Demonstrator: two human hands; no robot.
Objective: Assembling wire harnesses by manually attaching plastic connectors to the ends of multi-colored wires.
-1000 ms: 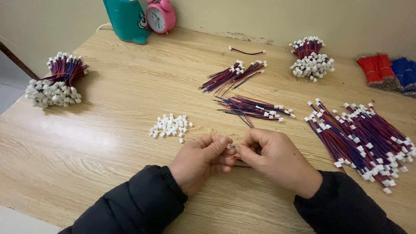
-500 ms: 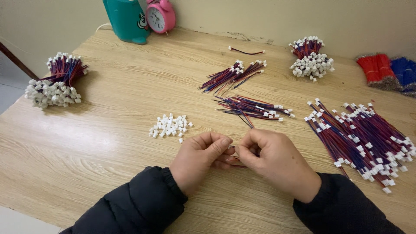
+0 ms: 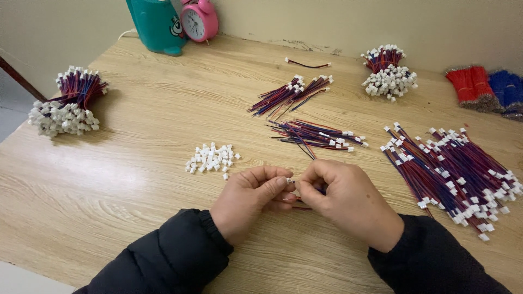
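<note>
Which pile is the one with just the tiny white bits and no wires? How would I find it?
Start at the light wooden table and find the two hands pinching a wire near the front edge. Just beyond the left hand lies a small loose heap of white plastic connector housings. Every other pile has red and blue wires attached; this one is only white pieces.

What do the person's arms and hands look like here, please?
Both hands, left and right, are bare, with no gloves, rings or watch in view. Both arms wear black padded jacket sleeves; the left one ends in a gathered elastic cuff.
</note>
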